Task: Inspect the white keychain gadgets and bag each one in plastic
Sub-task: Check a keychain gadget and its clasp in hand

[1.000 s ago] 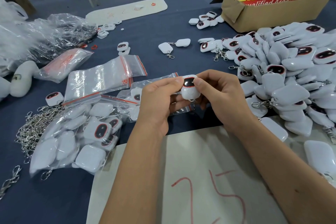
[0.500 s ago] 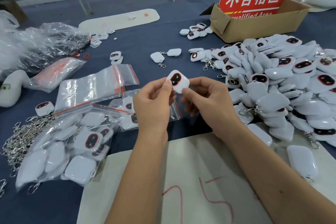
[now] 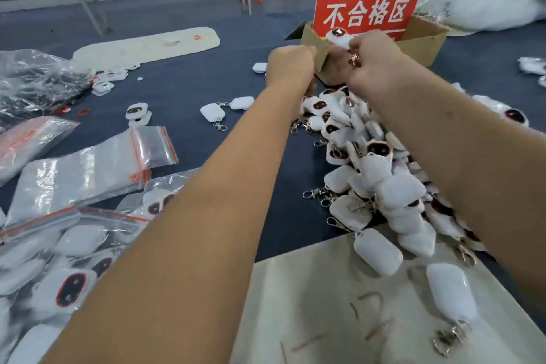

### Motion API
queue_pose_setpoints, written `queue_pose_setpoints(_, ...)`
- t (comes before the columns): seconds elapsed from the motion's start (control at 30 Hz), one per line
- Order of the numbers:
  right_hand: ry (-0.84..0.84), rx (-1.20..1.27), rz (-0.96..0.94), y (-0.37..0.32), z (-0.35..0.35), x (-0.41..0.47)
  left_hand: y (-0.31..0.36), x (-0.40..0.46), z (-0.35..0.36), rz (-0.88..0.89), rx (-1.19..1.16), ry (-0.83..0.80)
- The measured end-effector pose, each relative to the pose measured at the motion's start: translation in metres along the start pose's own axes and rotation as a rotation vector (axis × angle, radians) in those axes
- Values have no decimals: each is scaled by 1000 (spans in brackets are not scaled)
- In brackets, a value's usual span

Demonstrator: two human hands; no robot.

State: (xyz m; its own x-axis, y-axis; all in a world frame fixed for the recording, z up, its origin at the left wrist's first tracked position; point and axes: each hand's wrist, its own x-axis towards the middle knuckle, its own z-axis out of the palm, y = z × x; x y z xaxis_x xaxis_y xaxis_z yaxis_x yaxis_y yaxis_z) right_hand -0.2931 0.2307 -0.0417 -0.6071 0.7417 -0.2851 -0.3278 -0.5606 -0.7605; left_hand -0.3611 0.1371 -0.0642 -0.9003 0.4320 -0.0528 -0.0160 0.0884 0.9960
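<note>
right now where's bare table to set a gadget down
Bare blue cloth lies between the loose gadget pair, the zip bags and the gadget pile. More lies between the long white board and the cardboard box. The left edge is crowded.

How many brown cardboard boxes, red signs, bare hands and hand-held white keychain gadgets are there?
Brown cardboard box: 1
Red sign with white characters: 1
Bare hands: 2, left hand and right hand
White keychain gadget, hand-held: 1
Total: 5

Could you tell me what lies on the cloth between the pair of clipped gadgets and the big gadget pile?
In the head view, only the left forearm crosses it; the cloth beside it looks bare.
</note>
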Motion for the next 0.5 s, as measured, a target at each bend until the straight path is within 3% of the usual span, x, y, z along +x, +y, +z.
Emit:
queue_pose_setpoints(0.1,-76,21,-7,-25,6,18,-17,13,-19,132,471,68)
queue_pose_setpoints(0.2,-118,103,4,-31,8,23,-44,13,-35,210,908,-102)
queue_pose_setpoints(0.3,-145,66,6,-25,8,23,-62,12,-41,284,1020,-166)
queue_pose_setpoints(0.5,26,-223,60,25,8,-24,-67,1,-42,386,1161,-46)
